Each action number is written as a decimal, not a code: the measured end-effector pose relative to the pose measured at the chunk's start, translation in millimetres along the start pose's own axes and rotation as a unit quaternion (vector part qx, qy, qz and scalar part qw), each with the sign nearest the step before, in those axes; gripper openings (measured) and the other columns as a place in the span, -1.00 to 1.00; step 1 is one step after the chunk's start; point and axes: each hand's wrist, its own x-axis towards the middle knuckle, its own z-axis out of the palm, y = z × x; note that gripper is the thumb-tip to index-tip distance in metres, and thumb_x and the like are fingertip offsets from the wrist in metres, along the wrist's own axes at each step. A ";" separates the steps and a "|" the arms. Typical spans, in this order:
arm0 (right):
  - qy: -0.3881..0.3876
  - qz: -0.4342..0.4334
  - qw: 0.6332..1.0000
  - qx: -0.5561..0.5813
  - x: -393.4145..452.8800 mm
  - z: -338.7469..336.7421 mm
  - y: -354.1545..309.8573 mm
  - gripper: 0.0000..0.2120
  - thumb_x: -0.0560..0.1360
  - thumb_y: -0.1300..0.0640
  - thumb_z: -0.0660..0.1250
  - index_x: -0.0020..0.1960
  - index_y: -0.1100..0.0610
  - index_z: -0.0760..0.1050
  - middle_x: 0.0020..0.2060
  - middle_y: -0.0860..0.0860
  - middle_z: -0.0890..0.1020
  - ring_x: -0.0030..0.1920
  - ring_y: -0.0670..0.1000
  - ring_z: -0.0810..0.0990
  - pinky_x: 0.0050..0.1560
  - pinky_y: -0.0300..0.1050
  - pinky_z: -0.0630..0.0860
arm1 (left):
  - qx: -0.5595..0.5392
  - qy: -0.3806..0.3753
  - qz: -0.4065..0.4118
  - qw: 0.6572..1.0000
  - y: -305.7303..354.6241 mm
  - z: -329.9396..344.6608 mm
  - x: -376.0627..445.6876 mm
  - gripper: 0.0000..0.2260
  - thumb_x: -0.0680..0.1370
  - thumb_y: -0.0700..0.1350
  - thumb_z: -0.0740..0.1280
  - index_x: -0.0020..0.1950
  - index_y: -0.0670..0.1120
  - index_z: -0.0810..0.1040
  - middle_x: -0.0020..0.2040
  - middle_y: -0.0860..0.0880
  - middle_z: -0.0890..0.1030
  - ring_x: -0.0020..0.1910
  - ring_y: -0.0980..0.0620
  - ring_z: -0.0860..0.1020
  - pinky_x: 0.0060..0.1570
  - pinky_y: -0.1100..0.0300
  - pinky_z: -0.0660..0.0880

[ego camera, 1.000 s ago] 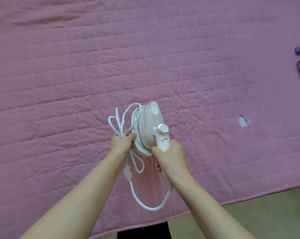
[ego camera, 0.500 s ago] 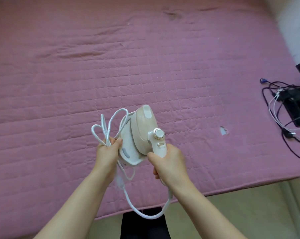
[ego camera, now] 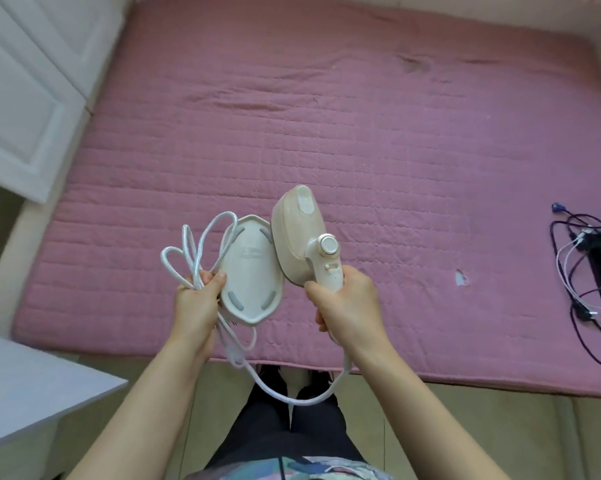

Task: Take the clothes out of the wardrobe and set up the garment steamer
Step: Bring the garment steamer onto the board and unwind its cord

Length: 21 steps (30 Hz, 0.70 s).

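Note:
A beige hand-held garment steamer (ego camera: 301, 237) with a round dial is held above the front edge of the pink quilted bed (ego camera: 361, 133). My right hand (ego camera: 347, 306) grips its handle. A cream flat base cover (ego camera: 250, 271) sits just left of the steamer body, apart from it. My left hand (ego camera: 197, 303) holds that cover together with the looped white power cord (ego camera: 202, 244). The cord hangs down in a loop (ego camera: 292, 398) between my arms to the steamer handle.
A white panelled door (ego camera: 22, 98) stands at the left of the bed. A white surface corner (ego camera: 25, 386) is at lower left. Dark and white cables with a black device (ego camera: 590, 268) lie on the bed's right edge. A small tear (ego camera: 461, 277) marks the quilt. Beige floor lies below.
The steamer and the base cover have come apart; the cover now sits in my left hand with the cord. The view has pulled back, showing the door and floor.

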 end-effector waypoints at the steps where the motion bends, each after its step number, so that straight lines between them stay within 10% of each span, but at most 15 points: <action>1: -0.009 -0.005 1.000 -0.007 -5.0 -1.1 -2.2 -0.93 0.33 0.18 0.33 -0.26 0.17 0.46 -0.51 0.06 0.56 -0.54 -0.02 0.52 -0.47 -0.09 0.54 | -0.007 0.016 -0.002 1.000 -1.3 -7.2 -7.7 -0.72 0.53 -0.21 0.35 -0.32 -0.04 0.35 -0.28 -0.08 0.47 -0.16 -0.07 0.46 -0.05 -0.04 0.44; 21: -0.237 -0.155 0.945 -0.163 -60.8 -28.5 19.0 -0.91 0.36 0.21 0.33 -0.21 0.25 0.49 -0.43 0.18 0.61 -0.55 -0.03 0.53 -0.54 -0.22 0.45 | -0.195 0.312 -0.005 0.930 -90.3 -40.3 -171.7 -0.69 0.52 -0.20 0.34 -0.34 -0.05 0.28 -0.29 -0.09 0.38 -0.24 -0.01 0.39 -0.17 0.09 0.35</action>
